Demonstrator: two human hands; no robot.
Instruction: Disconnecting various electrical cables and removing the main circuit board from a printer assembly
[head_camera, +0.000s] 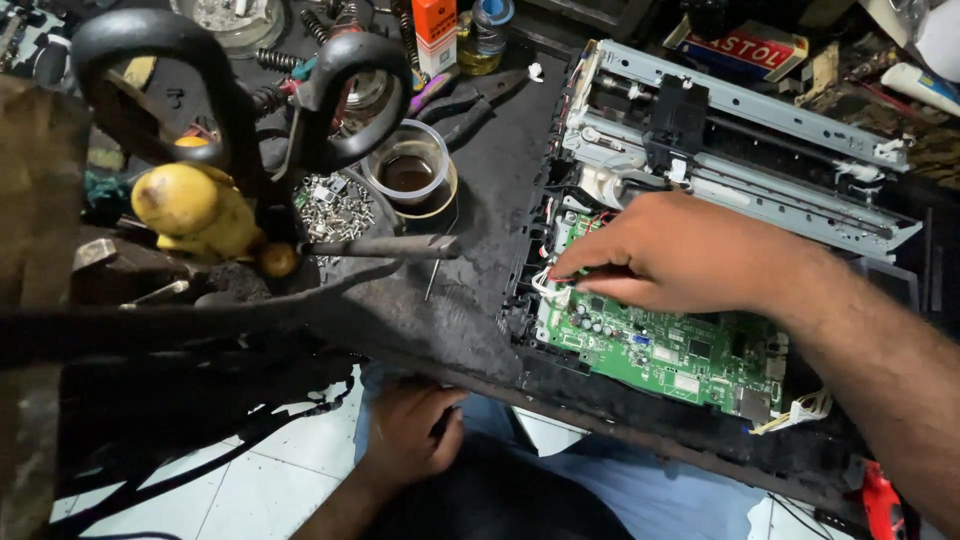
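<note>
Reaching across the dark, grimy work mat (470, 300), the right hand (670, 250) rests on the green circuit board (660, 350) of an opened printer chassis (740, 130), its fingertips (565, 270) drawn close together at the board's left edge, where thin white and red wires (548, 285) bunch; whether they pinch a wire or only press on it cannot be told. The board is flat, glossy green and studded with small cylinders and square chips, and lies in the black plastic frame at the mat's right half. Behind it run pale grey metal rails, long and straight.

The left hand (410, 430) sits low, under the table's front edge, curled loosely against the lap; whether it holds anything is hidden. Large black scissor handles (230, 90) and a yellow screwdriver handle (185, 205) loom close and blurred at the upper left, blocking part of the bench. Beside them stand a clear plastic cup (410, 170) of brown liquid and a heap of small silver screws (335, 205).

The mat's middle is bare between the cup and the chassis; its front edge is ragged, with white floor tiles (270, 480) below. The right forearm is cut off by the picture's edge.
</note>
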